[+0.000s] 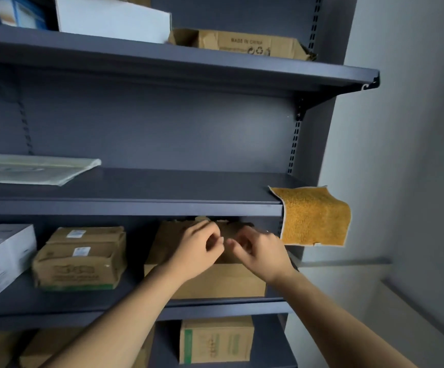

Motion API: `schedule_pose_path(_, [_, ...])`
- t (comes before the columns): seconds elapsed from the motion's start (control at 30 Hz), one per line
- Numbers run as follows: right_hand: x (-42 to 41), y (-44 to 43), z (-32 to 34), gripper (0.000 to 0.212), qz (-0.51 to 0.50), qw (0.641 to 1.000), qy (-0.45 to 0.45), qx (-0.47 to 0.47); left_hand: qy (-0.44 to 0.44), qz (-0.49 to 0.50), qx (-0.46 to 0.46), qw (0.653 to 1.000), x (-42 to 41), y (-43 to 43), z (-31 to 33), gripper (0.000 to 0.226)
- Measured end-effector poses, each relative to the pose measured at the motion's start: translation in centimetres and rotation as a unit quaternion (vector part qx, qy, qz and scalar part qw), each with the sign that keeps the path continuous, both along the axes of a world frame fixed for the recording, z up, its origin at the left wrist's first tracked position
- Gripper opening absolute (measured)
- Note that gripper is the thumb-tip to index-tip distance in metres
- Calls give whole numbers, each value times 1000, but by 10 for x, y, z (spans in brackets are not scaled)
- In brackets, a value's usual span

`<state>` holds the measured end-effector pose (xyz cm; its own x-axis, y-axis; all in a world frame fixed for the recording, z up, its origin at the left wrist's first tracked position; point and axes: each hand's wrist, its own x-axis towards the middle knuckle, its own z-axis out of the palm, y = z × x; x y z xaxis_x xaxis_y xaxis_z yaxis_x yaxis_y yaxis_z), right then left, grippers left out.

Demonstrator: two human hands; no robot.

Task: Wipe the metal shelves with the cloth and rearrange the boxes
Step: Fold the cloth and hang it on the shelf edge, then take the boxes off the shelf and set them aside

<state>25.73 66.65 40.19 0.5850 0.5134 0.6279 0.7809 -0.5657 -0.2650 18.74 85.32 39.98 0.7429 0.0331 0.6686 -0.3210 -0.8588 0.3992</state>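
Head-height view of a dark grey metal shelving unit, described from left to right.

At nine o'clock, a flat plastic-wrapped packet [29, 168] lies on the middle shelf [162, 187]. At eight o'clock, on the lower shelf [64, 301], stands a white box [0, 258]. Just beside it to the right is a stack of crumpled cardboard boxes [80, 258].

Near six o'clock, an open brown box [210, 282] sits at the front edge of the lower shelf. Its ragged flaps reach up close under the middle shelf. My left hand [197, 248] and my right hand [260, 251] are both in front of its upper part, fingers curled and fingertips almost meeting. I cannot tell whether either hand pinches a flap or holds nothing.

At three o'clock, the yellow cloth [314, 216] is draped over the right end of the middle shelf, mostly hanging down. It is near my right hand but untouched.

I judge that I am dealing with the open box, either tidying its flaps or getting ready to shift it. To do this well, I should fold the flaps down first so they clear the shelf above. Then I should take the box low on both sides and slide it rather than lift it. My right elbow should stay away from the cloth so it does not drop.
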Motion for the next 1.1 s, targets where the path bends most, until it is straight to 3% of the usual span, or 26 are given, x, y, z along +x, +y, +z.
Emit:
schedule_pose_path(0.07, [-3,11,-18,68,-42,996,46,-67,68,41,5,997,-6,24,-20,19])
schedule_pose_path(0.23, [-2,19,-48,89,-105,977,116,-143,157,127,68,977,-20,52,-54,76])
schedule_pose_path(0.37, [14,13,-58,81,-138,969,133,-157,193,209,152,946,-16,75,-63,69])
schedule_pose_path(0.5, [36,2,-66,81,-159,963,170,-131,210,212,33,954,-10,93,-81,62])
schedule_pose_path(0.63, [53,-7,-83,89,-152,962,207,-88,147,190,-117,964,-8,92,-97,63])
schedule_pose_path(0.83, [67,-21,-114,94,-33,948,290,128,123,199,-360,903,0,81,-117,100])
schedule_pose_path(1.1, [70,-17,-122,97,-28,902,347,253,83,194,-442,872,10,70,-121,98])
